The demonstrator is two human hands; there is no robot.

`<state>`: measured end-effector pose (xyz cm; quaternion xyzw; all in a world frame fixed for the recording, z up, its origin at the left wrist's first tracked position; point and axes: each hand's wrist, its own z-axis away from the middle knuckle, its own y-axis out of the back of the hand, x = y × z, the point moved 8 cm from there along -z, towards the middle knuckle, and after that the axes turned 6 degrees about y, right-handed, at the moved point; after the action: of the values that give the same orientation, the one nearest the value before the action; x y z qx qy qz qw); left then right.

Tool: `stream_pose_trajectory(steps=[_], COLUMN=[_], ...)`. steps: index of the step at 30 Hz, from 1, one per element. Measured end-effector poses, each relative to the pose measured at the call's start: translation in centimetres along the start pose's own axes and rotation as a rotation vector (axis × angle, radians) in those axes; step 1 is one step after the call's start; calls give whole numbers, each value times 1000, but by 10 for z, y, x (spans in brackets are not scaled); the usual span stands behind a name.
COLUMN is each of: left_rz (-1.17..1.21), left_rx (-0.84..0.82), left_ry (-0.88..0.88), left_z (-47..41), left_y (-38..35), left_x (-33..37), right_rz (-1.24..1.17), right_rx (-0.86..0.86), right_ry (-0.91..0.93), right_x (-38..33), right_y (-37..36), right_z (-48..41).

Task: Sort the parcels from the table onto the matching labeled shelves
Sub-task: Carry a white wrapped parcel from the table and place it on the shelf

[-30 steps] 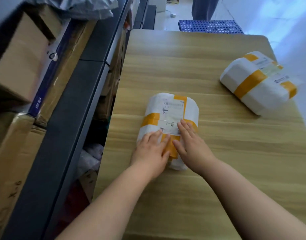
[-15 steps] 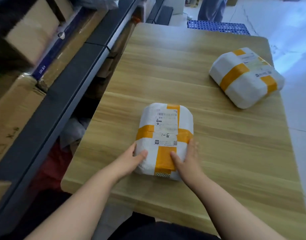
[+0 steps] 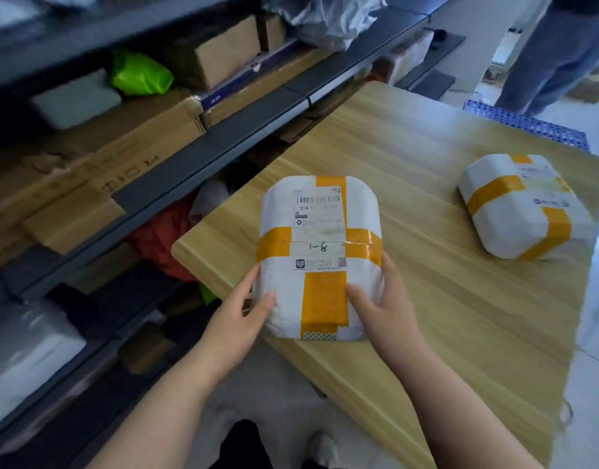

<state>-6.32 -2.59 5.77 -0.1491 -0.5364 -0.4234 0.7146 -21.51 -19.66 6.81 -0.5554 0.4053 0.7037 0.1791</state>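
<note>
A white parcel (image 3: 320,252) crossed with orange tape, with a barcode label and a handwritten "1-8", is held at the near left corner of the wooden table (image 3: 460,299). My left hand (image 3: 244,316) grips its lower left side and my right hand (image 3: 381,306) grips its lower right side, thumbs on top. Its near end hangs past the table edge. A second white parcel (image 3: 525,208) with orange tape lies at the table's far right edge.
Dark metal shelves (image 3: 196,170) run along the left, packed with cardboard boxes (image 3: 98,184), a green bag (image 3: 140,74), white bags and a red bundle (image 3: 162,242). A person's legs (image 3: 552,52) stand beyond the table by a blue perforated crate (image 3: 528,125).
Both hands slid from the parcel's top to its sides and pulled it toward me, over the table's near edge. The view swung left toward the shelves.
</note>
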Motion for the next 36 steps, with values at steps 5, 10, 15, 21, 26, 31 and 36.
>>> stream_pose_trajectory(steps=[5, 10, 15, 21, 26, 31, 36], left_rz=[-48, -45, 77, 210, 272, 380, 401], left_rx=[161, 343, 562, 746, 906, 1133, 1376], left_ry=[0, 47, 93, 148, 171, 208, 378], left_z=[57, 134, 245, 404, 537, 654, 741], left_y=[42, 110, 189, 257, 300, 311, 306], left_x=[-14, -53, -114, -204, -271, -312, -358], right_rz=[30, 37, 48, 21, 40, 101, 142], right_rx=[-213, -424, -684, -915, -1128, -1332, -1529], right_ry=[37, 144, 298, 394, 495, 627, 714], right_x=[-28, -72, -135, -166, -180, -198, -214], right_y=[-42, -118, -229, -350, -437, -502, -549], right_z=[22, 54, 137, 283, 416, 534, 626])
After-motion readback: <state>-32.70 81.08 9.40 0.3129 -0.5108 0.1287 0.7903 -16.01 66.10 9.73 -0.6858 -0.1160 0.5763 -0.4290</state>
